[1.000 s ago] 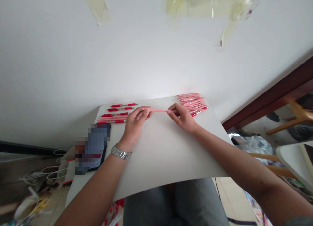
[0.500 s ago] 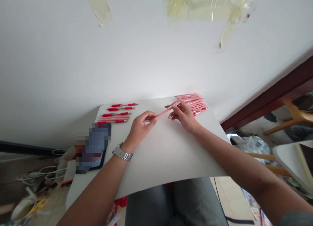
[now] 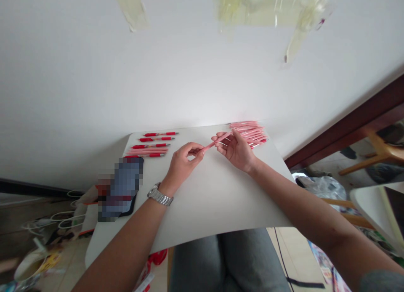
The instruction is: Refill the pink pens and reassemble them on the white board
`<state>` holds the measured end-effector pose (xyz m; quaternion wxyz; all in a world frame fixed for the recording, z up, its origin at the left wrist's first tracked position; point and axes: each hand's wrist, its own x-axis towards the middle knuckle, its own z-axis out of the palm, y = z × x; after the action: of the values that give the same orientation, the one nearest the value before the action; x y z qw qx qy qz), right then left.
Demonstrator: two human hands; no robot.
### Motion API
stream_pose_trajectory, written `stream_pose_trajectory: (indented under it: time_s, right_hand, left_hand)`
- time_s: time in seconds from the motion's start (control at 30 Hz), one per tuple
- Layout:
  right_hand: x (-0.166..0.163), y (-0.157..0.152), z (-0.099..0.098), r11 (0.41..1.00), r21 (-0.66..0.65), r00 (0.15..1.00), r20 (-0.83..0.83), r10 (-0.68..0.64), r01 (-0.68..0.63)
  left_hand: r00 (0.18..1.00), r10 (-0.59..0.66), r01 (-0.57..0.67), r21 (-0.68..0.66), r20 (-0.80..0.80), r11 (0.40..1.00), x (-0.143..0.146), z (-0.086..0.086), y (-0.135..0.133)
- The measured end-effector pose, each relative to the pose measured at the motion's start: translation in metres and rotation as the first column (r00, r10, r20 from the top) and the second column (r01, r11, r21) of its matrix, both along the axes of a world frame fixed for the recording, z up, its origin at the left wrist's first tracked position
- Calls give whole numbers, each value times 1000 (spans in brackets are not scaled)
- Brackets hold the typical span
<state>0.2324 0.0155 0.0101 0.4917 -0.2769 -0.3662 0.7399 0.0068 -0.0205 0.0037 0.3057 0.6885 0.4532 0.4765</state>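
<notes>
A slim pink pen-like stick (image 3: 217, 142) is held slanted above the table, its right end higher in view. My left hand (image 3: 187, 157) pinches its lower left end between thumb and fingertips. Around the other end, my right hand (image 3: 236, 151) has its palm turned up, thumb at the stick's tip and fingers curled beneath it. Just beyond my right hand lies a pile of similar pink sticks (image 3: 249, 131), with a red pen partly hidden at its near side. Several red pens (image 3: 150, 146) lie in a row at the table's left, with pink sticks (image 3: 147, 151) among them.
The white table (image 3: 202, 199) meets a wall with old tape strips (image 3: 261, 10). A dark, pixelated phone-like object (image 3: 123, 191) rests at the left edge. Cables (image 3: 63, 220) and a cup (image 3: 30, 264) are lower left. A wooden chair (image 3: 383, 151) stands at right.
My right hand has rolled palm upward, its fingers now under the pink stick and its thumb at the far end. My left hand keeps its pinch, almost in the same place.
</notes>
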Motion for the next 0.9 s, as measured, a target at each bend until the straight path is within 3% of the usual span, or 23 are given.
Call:
stream_pose_trajectory:
  time_s: [0.9]
  right_hand:
    - [1, 3, -9, 996, -71, 992, -111, -60, 52]
  left_hand:
    - [998, 39, -39, 7, 44, 999, 0, -2, -1]
